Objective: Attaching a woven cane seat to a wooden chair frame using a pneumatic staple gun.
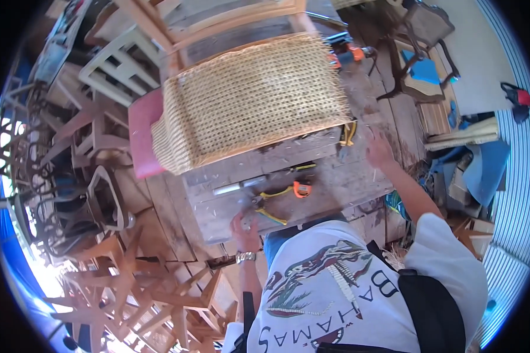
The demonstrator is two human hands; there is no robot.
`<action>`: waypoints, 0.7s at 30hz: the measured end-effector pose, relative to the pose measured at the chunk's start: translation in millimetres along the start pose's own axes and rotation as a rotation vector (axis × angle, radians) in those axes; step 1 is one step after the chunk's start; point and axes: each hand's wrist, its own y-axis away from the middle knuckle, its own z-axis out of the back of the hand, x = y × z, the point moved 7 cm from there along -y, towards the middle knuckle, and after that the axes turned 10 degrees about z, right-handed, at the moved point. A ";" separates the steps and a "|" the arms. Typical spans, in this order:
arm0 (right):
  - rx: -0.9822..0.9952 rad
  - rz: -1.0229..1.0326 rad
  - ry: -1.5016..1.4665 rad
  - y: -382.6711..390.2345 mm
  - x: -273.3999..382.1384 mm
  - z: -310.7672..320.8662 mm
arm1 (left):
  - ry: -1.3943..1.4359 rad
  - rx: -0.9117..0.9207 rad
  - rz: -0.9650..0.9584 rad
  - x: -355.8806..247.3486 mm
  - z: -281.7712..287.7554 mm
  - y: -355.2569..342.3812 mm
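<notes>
A woven cane seat panel [259, 100] lies over the seat of a wooden chair on the workbench [330, 188], loose strands fraying at its right edge. My left hand [245, 234] is at the bench's near left edge, fingers curled around something small and greyish that I cannot make out. Beside it lie yellow-handled pliers [271, 203], blurred near their head. My right hand [380, 152] rests on the bench's right side, fingers apart. Close to it, at the seat's front right corner, is another yellow-handled tool [348, 134].
An orange tape measure [302, 189], a white tube-like stick [238, 186] and a thin dark tool [297, 168] lie on the bench. Chair frames [153, 288] crowd the left. A dark wooden chair [418, 76] with a blue item stands at far right.
</notes>
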 end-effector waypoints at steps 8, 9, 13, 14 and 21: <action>-0.223 -0.231 -0.192 -68.8 -80.7 40.6 | 0.033 -0.096 0.341 25.5 8.7 18.2; -0.227 -0.228 -0.200 -74.6 -89.0 42.3 | 0.011 -0.079 0.352 21.6 5.7 18.9; -0.233 -0.186 -0.236 -104.1 -91.4 59.7 | -0.081 -0.036 0.362 3.2 -3.6 24.5; -0.246 -0.156 -0.227 -111.6 -92.8 58.5 | -0.120 -0.024 0.355 -0.9 -6.3 26.7; -0.156 0.000 -0.246 -118.1 -79.8 27.1 | -0.085 0.081 0.450 -35.2 -34.6 20.2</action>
